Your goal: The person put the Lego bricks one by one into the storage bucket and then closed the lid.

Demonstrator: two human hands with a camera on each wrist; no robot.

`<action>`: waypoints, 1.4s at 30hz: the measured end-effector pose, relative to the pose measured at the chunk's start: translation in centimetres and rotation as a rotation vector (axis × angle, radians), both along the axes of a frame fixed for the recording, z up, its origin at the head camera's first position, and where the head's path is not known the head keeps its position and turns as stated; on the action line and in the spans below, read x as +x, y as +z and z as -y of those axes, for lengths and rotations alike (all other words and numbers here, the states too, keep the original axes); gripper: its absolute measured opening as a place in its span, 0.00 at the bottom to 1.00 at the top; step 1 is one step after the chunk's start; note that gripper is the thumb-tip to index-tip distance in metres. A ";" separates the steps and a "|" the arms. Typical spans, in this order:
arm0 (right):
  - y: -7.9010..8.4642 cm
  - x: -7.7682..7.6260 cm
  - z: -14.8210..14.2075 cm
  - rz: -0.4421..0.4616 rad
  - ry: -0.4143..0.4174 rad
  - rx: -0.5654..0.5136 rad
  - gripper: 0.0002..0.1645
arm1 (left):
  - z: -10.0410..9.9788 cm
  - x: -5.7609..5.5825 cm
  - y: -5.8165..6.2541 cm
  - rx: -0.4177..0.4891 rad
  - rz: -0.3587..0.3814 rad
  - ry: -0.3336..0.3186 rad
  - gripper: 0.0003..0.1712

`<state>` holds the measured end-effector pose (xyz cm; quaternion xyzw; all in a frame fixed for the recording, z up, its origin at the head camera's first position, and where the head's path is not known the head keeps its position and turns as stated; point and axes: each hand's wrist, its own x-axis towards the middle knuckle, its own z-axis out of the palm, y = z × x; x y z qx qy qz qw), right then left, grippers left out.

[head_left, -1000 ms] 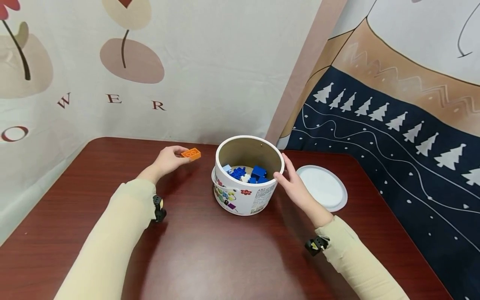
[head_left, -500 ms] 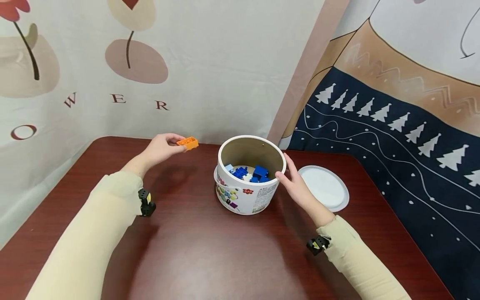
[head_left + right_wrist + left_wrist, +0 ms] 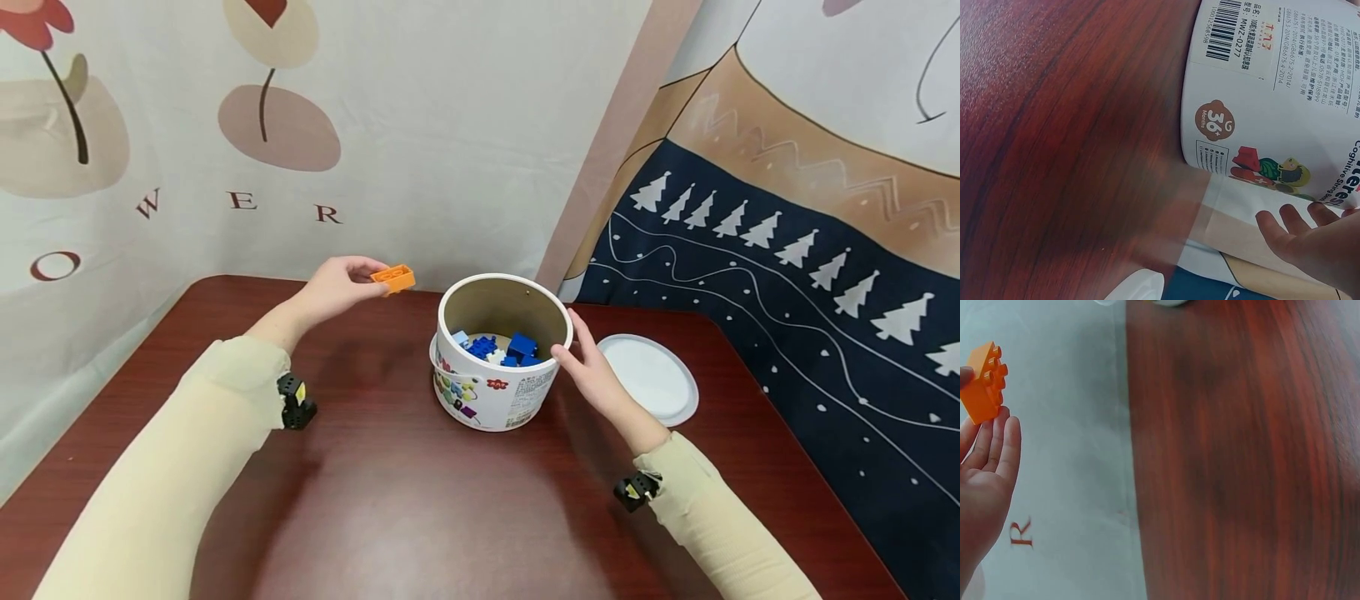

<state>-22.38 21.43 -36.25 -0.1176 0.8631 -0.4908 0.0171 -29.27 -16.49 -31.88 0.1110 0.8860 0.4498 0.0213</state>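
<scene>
Between thumb and fingers, my left hand (image 3: 339, 287) pinches an orange building brick (image 3: 394, 279) above the back of the table, left of the bucket. In the left wrist view the studs of the orange brick (image 3: 985, 387) face right, and the other fingers extend below it. My right hand (image 3: 592, 371) holds the right side of a round white bucket (image 3: 491, 400), thumb at the rim and fingers along the outer wall. Inside the bucket lie several blue bricks (image 3: 522, 344), with white and light blue pieces among them. Its printed label (image 3: 1241, 62) shows up close in the right wrist view.
A round white lid (image 3: 648, 379) lies on the table to the right of the bucket, behind my right wrist. The dark red wooden table (image 3: 390, 500) backs onto a pale printed cloth (image 3: 450, 167). A navy cloth with trees (image 3: 750, 292) hangs along the right.
My left hand has lifted the orange brick up toward the back edge, first drifting left, then slightly right. The right hand stays on the bucket. The head view has shifted slightly.
</scene>
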 end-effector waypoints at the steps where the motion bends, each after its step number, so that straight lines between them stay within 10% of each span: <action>1: 0.0 0.0 0.0 0.002 0.000 0.000 0.42 | -0.2 0.0 0.2 0.006 -0.005 -0.001 0.24; 26: 0.0 -0.2 0.3 0.021 0.000 -0.014 0.41 | -7.1 0.9 4.0 0.105 -0.071 -0.207 0.22; 42: 0.4 0.1 0.6 0.039 0.005 -0.011 0.41 | -11.3 0.9 3.7 0.080 -0.022 -0.295 0.22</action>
